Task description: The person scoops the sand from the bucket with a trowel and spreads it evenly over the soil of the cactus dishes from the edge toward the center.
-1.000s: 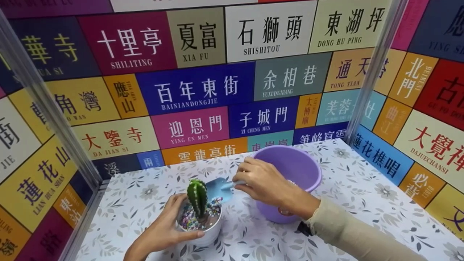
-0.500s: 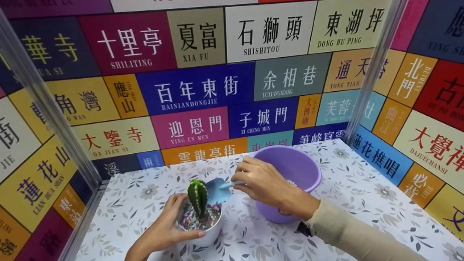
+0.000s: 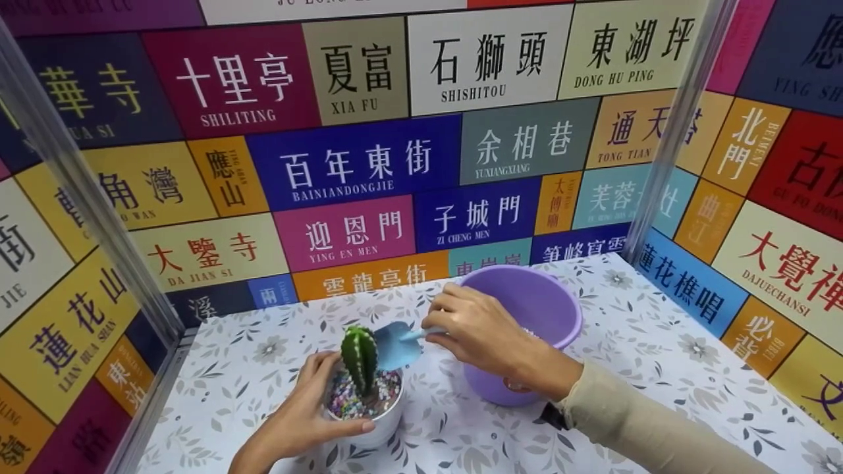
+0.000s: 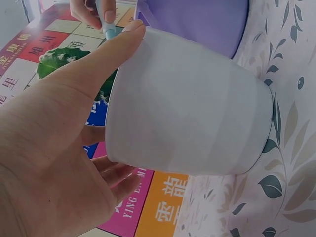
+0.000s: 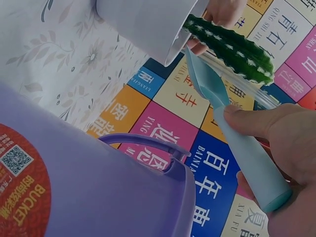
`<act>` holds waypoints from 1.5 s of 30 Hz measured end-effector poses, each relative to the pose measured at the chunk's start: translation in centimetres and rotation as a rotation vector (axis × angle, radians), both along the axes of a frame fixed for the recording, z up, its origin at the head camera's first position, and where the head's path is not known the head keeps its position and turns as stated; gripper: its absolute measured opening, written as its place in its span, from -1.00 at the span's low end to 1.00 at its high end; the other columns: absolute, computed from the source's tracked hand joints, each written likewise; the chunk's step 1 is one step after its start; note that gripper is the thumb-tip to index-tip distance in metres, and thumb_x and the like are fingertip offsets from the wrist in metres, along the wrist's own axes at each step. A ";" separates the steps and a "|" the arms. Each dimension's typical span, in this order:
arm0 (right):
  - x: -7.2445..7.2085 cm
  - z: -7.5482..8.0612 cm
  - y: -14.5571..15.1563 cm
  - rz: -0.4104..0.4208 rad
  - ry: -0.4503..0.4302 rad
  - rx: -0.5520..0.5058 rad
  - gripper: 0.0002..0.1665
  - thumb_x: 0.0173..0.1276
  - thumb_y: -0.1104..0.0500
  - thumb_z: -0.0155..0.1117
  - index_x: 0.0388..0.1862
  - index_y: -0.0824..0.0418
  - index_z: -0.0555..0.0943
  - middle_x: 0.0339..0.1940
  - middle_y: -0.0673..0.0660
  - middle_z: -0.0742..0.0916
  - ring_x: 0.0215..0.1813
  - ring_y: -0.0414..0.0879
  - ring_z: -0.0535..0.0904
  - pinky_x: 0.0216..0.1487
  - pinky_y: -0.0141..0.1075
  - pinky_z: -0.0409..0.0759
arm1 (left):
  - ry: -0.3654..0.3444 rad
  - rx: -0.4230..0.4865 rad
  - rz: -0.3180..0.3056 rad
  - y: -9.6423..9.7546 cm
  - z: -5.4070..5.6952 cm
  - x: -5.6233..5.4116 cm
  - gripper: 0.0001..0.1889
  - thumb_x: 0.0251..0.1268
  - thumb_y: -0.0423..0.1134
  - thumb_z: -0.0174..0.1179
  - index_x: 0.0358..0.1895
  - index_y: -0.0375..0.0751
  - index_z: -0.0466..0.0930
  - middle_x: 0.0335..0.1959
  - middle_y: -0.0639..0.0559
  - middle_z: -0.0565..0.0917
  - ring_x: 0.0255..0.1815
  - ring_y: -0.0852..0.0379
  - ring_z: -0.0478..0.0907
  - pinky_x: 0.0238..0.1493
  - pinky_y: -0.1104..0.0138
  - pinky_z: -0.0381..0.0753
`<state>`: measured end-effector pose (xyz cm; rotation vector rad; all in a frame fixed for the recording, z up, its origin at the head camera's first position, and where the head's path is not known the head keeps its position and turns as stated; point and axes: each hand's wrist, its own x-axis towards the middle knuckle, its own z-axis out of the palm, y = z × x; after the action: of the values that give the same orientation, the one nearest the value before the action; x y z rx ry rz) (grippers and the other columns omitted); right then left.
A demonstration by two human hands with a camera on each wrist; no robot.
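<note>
A green cactus [image 3: 359, 359] stands upright in a white flowerpot [image 3: 375, 428], among small multicoloured pebbles [image 3: 349, 398] and a brown patch. My left hand [image 3: 299, 408] holds the pot, thumb at the near side of the rim and fingers round the far side. In my right hand [image 3: 484, 332] is the handle of a light blue hand trowel [image 3: 398, 345]. The right wrist view shows the thumb laid along the trowel's handle [image 5: 254, 165]. Its blade is tilted over the right side of the pot, close to the cactus. No pebbles can be made out on it.
A purple bucket [image 3: 573, 316] stands right of the pot, partly behind my right forearm, with some pale bits inside. Its handle [image 5: 143, 140] shows in the right wrist view. A leaf-patterned cloth [image 3: 263, 355] covers the table. Colourful sign panels [image 3: 355, 161] rise behind and at both sides.
A second ago pebbles lay at the lower edge of the trowel blade; now they are gone from it and the blade is tipped more. The left hand and pot have barely moved.
</note>
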<state>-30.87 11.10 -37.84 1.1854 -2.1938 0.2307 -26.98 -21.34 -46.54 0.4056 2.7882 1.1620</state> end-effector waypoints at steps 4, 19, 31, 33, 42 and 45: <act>-0.1 -0.1 0.3 -0.022 0.000 0.005 -0.85 0.41 0.08 0.58 -0.08 -0.01 0.86 -0.13 -0.05 0.80 -0.04 -0.12 0.65 0.04 -0.26 0.74 | 0.006 -0.004 -0.002 -0.2 0.0 0.0 0.30 -0.05 0.38 0.65 0.73 -0.06 0.16 0.70 -0.17 0.14 0.73 -0.33 0.14 0.62 -0.46 0.23; -0.6 -0.3 3.1 -0.063 -0.050 -0.075 -0.83 0.49 0.06 0.51 -0.02 0.06 0.85 -0.10 -0.01 0.80 -0.22 -0.15 0.75 -0.28 -0.36 0.76 | 0.162 0.044 0.024 -1.0 0.3 0.0 -0.01 0.27 0.24 0.53 0.69 0.05 0.26 0.68 -0.14 0.28 0.71 -0.29 0.19 0.60 -0.50 0.22; -1.4 0.2 8.0 -0.202 -0.082 -0.147 -0.82 0.43 0.05 0.56 -0.03 0.00 0.86 -0.14 -0.09 0.80 -0.28 -0.22 0.70 -0.35 -0.41 0.68 | 0.383 0.215 0.159 0.2 1.6 -0.3 -0.56 0.69 -0.01 0.20 0.49 0.03 0.55 0.44 0.00 0.60 0.44 -0.05 0.53 0.48 -0.22 0.53; -1.5 0.1 9.0 -0.231 -0.090 -0.155 -0.82 0.42 0.06 0.57 -0.04 0.01 0.86 -0.15 -0.08 0.79 -0.33 -0.24 0.66 -0.42 -0.44 0.61 | 0.425 0.250 0.182 0.7 2.1 -0.3 -0.60 0.71 -0.04 0.18 0.45 -0.01 0.58 0.39 0.03 0.64 0.41 -0.04 0.57 0.52 -0.12 0.52; -1.7 -0.3 12.8 -0.359 -0.182 -0.168 -0.81 0.43 0.02 0.57 -0.04 0.01 0.86 -0.12 -0.06 0.77 -0.24 -0.18 0.71 -0.31 -0.28 0.73 | 0.594 0.349 0.235 2.2 4.6 0.1 -0.67 0.63 -0.17 0.28 0.34 -0.09 0.67 0.26 0.11 0.74 0.28 0.15 0.64 0.41 0.35 0.55; -1.7 -0.3 13.7 -0.392 -0.228 -0.176 -0.81 0.43 0.01 0.57 -0.06 0.01 0.86 -0.12 -0.06 0.77 -0.22 -0.15 0.73 -0.29 -0.22 0.74 | 0.642 0.358 0.218 2.8 5.4 0.3 -0.67 0.59 -0.22 0.32 0.32 -0.09 0.69 0.24 0.13 0.75 0.27 0.20 0.65 0.38 0.40 0.54</act>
<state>-32.60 24.78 -38.16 0.6412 -2.4910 0.3976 -26.70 -18.55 -41.18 0.6082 3.2025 1.8833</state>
